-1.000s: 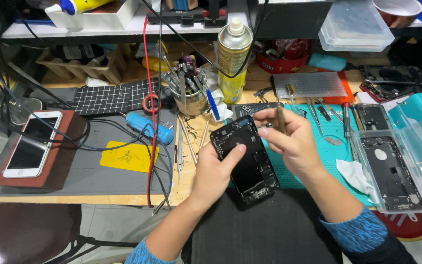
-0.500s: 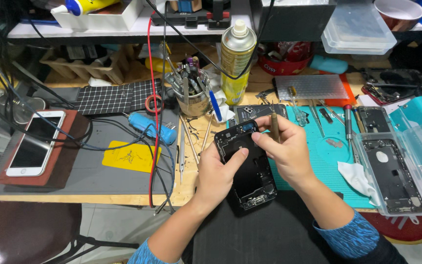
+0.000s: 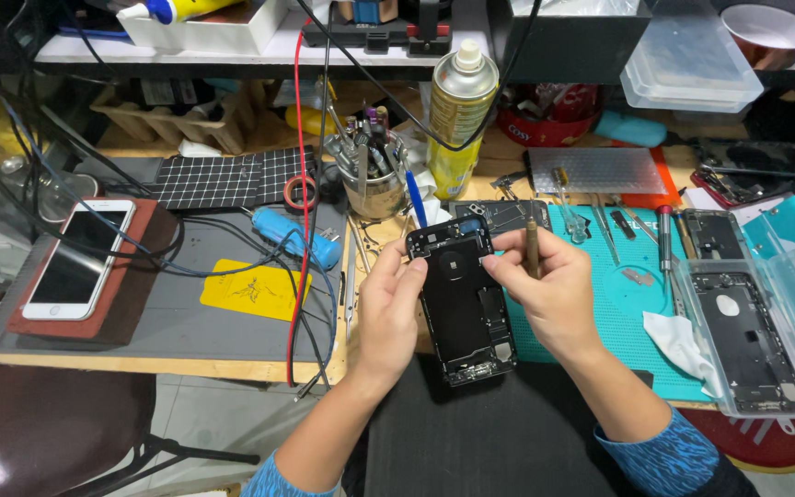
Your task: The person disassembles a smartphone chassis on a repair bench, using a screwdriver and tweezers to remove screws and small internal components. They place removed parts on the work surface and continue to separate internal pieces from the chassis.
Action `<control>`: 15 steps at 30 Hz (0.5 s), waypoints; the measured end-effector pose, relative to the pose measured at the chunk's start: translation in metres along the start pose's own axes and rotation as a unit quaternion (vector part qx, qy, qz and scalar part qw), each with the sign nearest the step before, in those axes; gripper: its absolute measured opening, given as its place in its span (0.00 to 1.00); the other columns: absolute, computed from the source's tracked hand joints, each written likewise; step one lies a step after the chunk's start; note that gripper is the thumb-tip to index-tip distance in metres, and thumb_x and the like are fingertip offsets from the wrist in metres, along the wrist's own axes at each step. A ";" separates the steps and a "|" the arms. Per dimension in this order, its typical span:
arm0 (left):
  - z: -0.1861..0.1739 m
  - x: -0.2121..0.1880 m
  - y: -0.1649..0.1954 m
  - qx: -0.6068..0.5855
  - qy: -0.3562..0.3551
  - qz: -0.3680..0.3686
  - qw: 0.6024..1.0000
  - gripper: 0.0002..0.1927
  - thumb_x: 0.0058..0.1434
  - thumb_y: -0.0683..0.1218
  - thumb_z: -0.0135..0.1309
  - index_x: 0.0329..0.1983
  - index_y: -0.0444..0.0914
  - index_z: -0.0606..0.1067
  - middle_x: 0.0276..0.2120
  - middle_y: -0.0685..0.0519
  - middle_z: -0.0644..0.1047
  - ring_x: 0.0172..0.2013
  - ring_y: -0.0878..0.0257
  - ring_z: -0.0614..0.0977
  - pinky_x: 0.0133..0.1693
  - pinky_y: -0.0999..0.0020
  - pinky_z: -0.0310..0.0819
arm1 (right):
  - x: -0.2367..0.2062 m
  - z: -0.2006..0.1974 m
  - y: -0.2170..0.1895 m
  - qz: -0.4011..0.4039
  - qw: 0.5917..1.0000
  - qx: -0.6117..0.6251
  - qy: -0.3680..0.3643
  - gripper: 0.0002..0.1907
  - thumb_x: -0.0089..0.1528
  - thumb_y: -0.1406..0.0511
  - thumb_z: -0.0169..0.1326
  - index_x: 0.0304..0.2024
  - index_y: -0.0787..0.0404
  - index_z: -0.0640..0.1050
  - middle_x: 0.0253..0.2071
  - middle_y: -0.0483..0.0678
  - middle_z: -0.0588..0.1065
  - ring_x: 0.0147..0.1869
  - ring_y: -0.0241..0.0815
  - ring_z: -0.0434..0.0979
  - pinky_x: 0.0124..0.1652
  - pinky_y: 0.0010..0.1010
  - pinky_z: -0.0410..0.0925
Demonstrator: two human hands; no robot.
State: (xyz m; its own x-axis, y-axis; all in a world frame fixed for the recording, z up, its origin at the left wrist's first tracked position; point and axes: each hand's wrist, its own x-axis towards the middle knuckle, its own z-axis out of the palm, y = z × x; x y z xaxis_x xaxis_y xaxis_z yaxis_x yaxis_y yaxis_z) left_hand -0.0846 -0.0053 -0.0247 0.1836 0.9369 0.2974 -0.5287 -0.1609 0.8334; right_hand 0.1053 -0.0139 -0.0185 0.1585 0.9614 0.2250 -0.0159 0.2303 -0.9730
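Two hands meet over an opened phone shell [image 3: 462, 308], held face-up above the near edge of the surface [image 3: 167, 354], at about 6 o'clock from the tool cup [image 3: 372, 179]. The left hand [image 3: 388, 308] is closed round the shell's left edge, thumb on top, fingers underneath. The right hand [image 3: 554, 294] pinches the shell's upper right edge with its fingertips while also gripping a slim tool [image 3: 533, 248], which stands nearly upright, tip pointing to 12 o'clock.

The risk, as it looks from here: the right hand is doing two jobs, and a slackened pinch could let the shell tip toward 6 o'clock, off the surface and onto the person's lap. The tool sits close to the exposed parts inside the shell, and a slip could scratch or short them. Loose cables [image 3: 301, 230] at 9 o'clock could catch a wrist. A spray can [image 3: 457, 115] stands at 12 o'clock, within reach of a careless elbow. Both forearms angle inward from 6 o'clock, wrists slightly raised.
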 end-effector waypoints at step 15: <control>0.003 -0.008 0.007 0.050 0.026 0.009 0.998 0.10 0.74 0.39 0.46 0.55 0.30 0.71 0.40 0.49 0.82 0.39 0.70 0.82 0.40 0.76 0.76 | -0.008 0.004 0.008 -0.033 0.999 0.021 -0.014 0.11 0.61 0.73 0.61 0.46 0.67 0.78 0.34 0.39 0.75 0.32 0.24 0.69 0.33 0.16 0.63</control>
State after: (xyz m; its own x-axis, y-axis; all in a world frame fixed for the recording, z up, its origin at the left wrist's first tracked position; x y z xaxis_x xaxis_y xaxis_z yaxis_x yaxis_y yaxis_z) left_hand -0.0876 -0.0148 -0.0198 0.1302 0.9480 0.2906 -0.4462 -0.2057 0.8710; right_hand 0.1000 -0.0194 -0.0278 0.1327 0.9474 0.2911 -0.0473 0.2994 -0.9529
